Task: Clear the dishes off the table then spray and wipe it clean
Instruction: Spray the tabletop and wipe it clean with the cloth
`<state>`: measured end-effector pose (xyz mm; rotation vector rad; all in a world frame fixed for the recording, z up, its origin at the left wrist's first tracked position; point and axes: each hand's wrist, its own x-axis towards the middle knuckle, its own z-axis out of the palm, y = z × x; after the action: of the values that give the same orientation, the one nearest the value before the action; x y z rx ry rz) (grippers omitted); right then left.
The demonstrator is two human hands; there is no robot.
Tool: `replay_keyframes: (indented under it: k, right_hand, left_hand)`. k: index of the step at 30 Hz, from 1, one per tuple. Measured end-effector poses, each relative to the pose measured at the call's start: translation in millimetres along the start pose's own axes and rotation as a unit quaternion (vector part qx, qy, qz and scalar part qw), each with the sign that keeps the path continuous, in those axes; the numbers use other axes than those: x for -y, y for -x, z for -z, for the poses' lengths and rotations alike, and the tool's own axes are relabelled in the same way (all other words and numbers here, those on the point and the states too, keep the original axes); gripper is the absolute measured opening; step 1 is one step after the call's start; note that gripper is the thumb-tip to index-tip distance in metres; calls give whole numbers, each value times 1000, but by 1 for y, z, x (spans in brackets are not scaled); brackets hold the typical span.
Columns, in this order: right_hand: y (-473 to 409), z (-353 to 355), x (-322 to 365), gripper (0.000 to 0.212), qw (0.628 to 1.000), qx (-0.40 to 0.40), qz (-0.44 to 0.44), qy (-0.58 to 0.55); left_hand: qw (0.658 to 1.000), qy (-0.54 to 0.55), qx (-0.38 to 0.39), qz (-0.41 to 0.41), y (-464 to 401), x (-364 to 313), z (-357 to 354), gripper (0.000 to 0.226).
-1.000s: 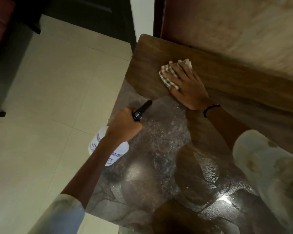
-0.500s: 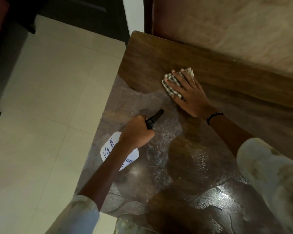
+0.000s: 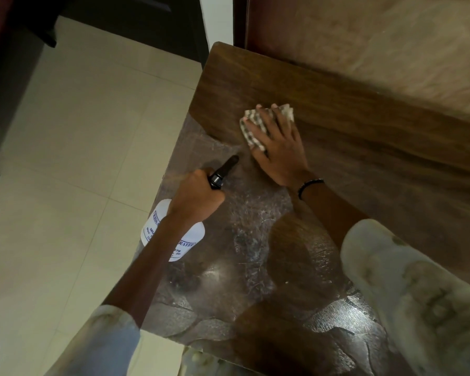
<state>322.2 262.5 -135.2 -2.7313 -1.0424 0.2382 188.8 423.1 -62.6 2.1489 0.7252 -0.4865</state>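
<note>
A dark wooden table [image 3: 364, 137] has wet, shiny patches across its near half. My right hand [image 3: 276, 147] lies flat with straight fingers on a checked cloth [image 3: 251, 131], pressing it to the tabletop near the far left corner. My left hand [image 3: 198, 196] grips the black trigger head of a white spray bottle [image 3: 193, 234], which hangs over the table's left edge with its nozzle pointing toward the cloth. No dishes are visible on the table.
Pale floor tiles [image 3: 73, 158] spread to the left of the table. A beige wall [image 3: 391, 42] runs along the table's far side. Dark furniture [image 3: 0, 104] stands at the far left, and a dark doorway lies beyond the table corner.
My right hand and the cloth slid a little along the far strip of the table. The left hand with the spray bottle shifted slightly inward over the table's left edge.
</note>
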Motion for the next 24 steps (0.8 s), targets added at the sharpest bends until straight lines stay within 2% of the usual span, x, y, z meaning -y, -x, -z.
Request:
replay_keyframes:
  k: [4,7,9,12,15,17,21,24]
  right_hand:
    - [35,-10,26,52,993,-6,117,5]
    - [83,-2,-1,55,983,34,180,24]
    - [95,8,-32,55,985,57,160,27]
    - [78,14,-52,55,996,46,69,35]
    - [47,6,-23,53,999,-9,-24,22]
    - [36,-2,5,54,999,-13,-29,13]
    - [75,-11,33,56,994,16,104,23]
    - [125,-6,5,58,985,57,160,41]
  left_hand:
    - [1000,-14,-16,-2,4,1,7,20]
    - [1000,-19,-17,-3,9,1,9,19]
    - [1000,-17,-17,-7,10,3,10,17]
    - [1000,-18,-14,-9,11,6,11,16]
    - [1000,-22,-17,-12,12,8,11,16]
    - [999,-24,-20,-18,13,10,10,16]
    - [1000,-17,-7,-13,20,13,6,15]
    - [1000,-3,15,-16,29,13,1,11]
